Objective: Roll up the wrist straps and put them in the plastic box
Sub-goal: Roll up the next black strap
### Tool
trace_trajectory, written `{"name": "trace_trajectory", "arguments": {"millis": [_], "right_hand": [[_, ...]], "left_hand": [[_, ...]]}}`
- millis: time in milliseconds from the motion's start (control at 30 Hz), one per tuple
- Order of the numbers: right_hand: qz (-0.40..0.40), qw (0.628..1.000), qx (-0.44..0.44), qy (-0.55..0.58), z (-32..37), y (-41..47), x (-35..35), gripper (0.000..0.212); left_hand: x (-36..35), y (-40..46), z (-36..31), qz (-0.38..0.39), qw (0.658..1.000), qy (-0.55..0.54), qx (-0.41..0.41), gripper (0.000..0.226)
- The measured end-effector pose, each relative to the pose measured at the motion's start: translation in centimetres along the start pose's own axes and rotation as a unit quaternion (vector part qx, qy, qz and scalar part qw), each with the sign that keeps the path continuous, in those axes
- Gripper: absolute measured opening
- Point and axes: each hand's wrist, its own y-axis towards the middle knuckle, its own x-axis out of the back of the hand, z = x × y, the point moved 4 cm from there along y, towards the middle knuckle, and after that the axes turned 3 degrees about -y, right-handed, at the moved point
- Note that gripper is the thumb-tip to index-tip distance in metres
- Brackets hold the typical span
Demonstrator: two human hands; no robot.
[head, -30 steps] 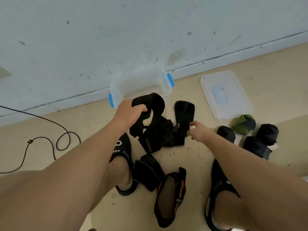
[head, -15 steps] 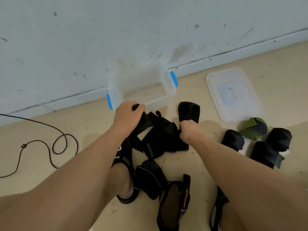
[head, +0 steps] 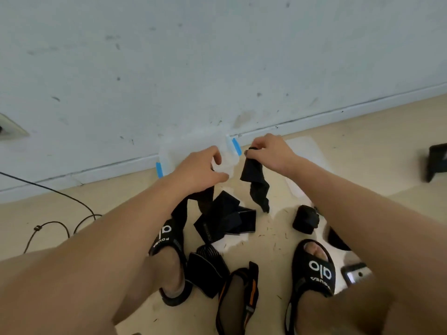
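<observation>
Hands raised before the wall, we lift one black strap off the floor. Our right hand pinches its top end, the limp, twisted fabric dangling free; our left hand curls round a second dark length that trails down to the pile. We judge the roll goes best if we straighten the twist first, then wind tight from the pinched end. The translucent box, blue-clipped, waits just behind our hands; one finished roll, soft and squat, sits apart at right.
</observation>
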Motion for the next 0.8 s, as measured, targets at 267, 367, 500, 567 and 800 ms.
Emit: {"name": "trace_trajectory", "arguments": {"millis": [267,367,500,567,800], "right_hand": [[-0.005,0.982,0.060,0.178,7.6,-5.7,5.6,0.021],[0.001,0.972,0.040,0.233,8.0,-6.0,6.1,0.022],[0.030,0.962,0.000,0.271,6.7,-5.8,6.3,0.016],[0.034,0.954,-0.030,0.296,5.8,-5.6,6.4,0.015],[0.067,0.901,-0.060,0.424,6.5,-3.8,6.7,0.016]], "left_hand": [[2.7,-3.8,-5.2,0.081,0.993,0.046,-0.066,0.056],[3.9,-4.1,-5.6,0.052,0.995,-0.031,-0.084,0.041],[4.8,-4.4,-5.7,0.091,0.991,-0.054,-0.080,0.034],[4.5,-4.2,-5.7,0.122,0.989,-0.044,-0.069,0.038],[4.6,-1.9,-7.5,0.072,0.990,-0.098,-0.071,0.049]]}}
